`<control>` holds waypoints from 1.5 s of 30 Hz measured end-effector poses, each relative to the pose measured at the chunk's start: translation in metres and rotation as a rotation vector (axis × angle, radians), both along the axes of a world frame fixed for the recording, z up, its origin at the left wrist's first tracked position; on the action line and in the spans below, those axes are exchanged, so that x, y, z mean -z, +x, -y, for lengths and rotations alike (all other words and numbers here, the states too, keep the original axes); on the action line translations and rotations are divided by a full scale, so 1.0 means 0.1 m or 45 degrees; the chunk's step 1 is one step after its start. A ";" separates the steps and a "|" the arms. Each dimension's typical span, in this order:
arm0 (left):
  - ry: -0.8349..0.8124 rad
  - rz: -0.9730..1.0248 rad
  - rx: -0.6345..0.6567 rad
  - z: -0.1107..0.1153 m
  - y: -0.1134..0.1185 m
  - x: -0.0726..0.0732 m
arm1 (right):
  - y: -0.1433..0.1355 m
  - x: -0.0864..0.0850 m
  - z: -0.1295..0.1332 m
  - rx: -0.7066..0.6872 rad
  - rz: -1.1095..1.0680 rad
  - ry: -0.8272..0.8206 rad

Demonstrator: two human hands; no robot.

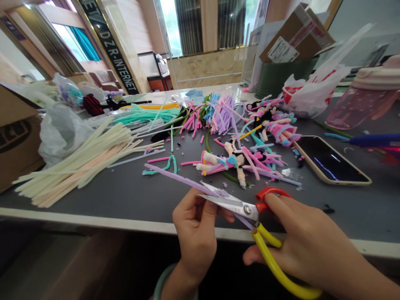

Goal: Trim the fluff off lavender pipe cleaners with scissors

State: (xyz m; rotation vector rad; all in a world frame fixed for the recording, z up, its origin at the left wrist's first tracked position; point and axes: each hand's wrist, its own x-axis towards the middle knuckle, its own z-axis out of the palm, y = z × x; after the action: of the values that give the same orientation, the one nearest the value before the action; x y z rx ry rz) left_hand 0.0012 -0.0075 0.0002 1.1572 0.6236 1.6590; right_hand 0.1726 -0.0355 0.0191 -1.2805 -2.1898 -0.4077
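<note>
Presently catalogued, item by item:
Left hand (195, 225): pinching a lilac pipe cleaner (183, 180) over the grey table's (125, 196) front edge.
Right hand (308, 241): gripping scissors (250, 212), blades parted around the stem.
Nearby: cream pipe cleaner bundle (78, 162), smartphone (331, 160).

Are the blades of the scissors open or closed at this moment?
Open. The scissors in the right hand show two blades spread apart, with the purple pipe cleaner between them, pinched by the left hand.
</note>
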 end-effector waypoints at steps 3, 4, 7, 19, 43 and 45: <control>0.000 0.036 0.031 0.00 0.00 -0.01 | 0.01 0.00 0.00 -0.011 -0.020 -0.040; -0.005 0.044 0.043 0.01 0.00 -0.02 | 0.02 0.00 0.00 -0.014 -0.028 -0.060; -0.027 0.067 0.068 0.01 -0.01 -0.01 | 0.03 0.02 0.00 -0.017 -0.046 -0.094; -0.026 0.105 0.084 -0.01 -0.01 -0.03 | 0.04 -0.01 -0.01 -0.036 -0.037 -0.023; -0.033 0.088 0.096 -0.02 -0.04 0.01 | 0.02 0.01 -0.02 -0.012 -0.008 0.054; -0.031 0.092 0.102 -0.03 -0.04 0.01 | 0.02 0.01 -0.02 -0.017 0.014 0.061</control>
State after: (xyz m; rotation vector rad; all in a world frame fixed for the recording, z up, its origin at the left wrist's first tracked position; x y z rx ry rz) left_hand -0.0025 -0.0043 -0.0005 1.0858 0.5437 1.6139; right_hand 0.1751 -0.0337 0.0181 -1.2403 -2.1830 -0.4600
